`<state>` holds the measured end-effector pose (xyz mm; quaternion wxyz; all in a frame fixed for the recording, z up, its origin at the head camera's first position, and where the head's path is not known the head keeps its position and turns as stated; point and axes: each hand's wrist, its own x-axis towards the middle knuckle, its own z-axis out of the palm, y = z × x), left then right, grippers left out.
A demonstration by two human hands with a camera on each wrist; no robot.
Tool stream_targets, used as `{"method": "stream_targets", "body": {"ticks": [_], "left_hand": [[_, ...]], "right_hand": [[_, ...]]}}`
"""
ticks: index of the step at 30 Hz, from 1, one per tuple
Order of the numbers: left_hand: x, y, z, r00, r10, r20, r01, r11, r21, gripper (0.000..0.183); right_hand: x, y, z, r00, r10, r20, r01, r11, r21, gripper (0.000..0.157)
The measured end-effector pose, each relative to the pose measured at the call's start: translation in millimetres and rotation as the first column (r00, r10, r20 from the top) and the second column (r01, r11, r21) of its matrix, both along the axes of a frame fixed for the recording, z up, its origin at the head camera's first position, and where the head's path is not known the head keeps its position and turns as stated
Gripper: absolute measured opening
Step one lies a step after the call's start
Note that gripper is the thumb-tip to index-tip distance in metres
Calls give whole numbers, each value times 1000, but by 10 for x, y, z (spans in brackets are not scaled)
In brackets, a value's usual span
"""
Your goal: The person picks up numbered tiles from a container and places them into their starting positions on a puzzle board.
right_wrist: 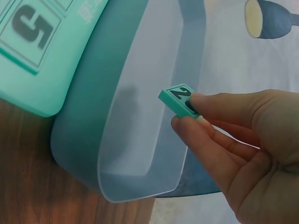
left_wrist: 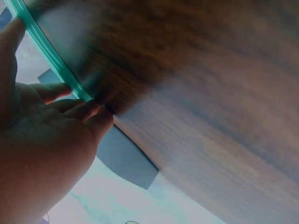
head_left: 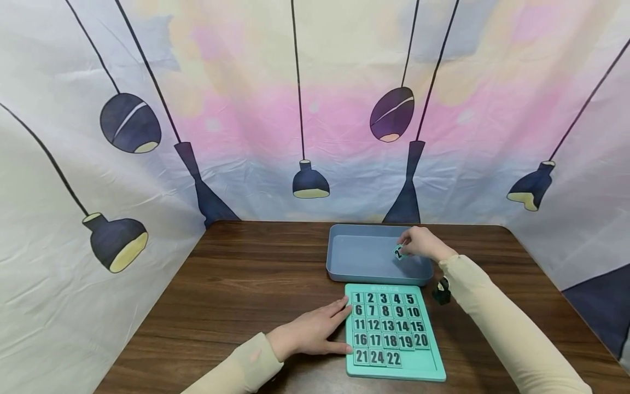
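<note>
My right hand [head_left: 424, 243] pinches a small green number tile [right_wrist: 174, 99] between thumb and fingers, above the right part of a blue-grey tray [head_left: 361, 257]. A 2 shows on its face; the thumb covers part of the marking beside it. In front of the tray lies a mint-green number board [head_left: 424, 362] bearing rows of tiles. Four rows run from 1 to 20, and the bottom row reads 21, 24, 22. With fingers extended, my left hand [head_left: 315, 331] rests against the board's left edge. The left wrist view shows its fingertips [left_wrist: 106, 116] at the green rim.
The dark brown wooden table [head_left: 246, 273] supports both tray and board. A dark object [head_left: 441, 291] sits at the right wrist, below the sleeve cuff. Behind the table hangs a cloth backdrop [head_left: 266, 180] printed with lamps.
</note>
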<state>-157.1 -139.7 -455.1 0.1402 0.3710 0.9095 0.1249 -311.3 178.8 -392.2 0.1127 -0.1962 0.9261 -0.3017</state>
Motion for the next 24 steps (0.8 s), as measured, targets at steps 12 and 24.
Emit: {"method": "stream_targets", "body": {"ticks": [12,24], "left_hand": [[-10,2,-18,1000,0,12,0,1000,0,88],[-34,-12,-76,1000,-14,-15,14,1000,4,88]], "right_hand": [[260,115,105,1000,16,22,-14,997,-77,26],[731,288,261,1000,19,-11,-19,998,-64,28]]}}
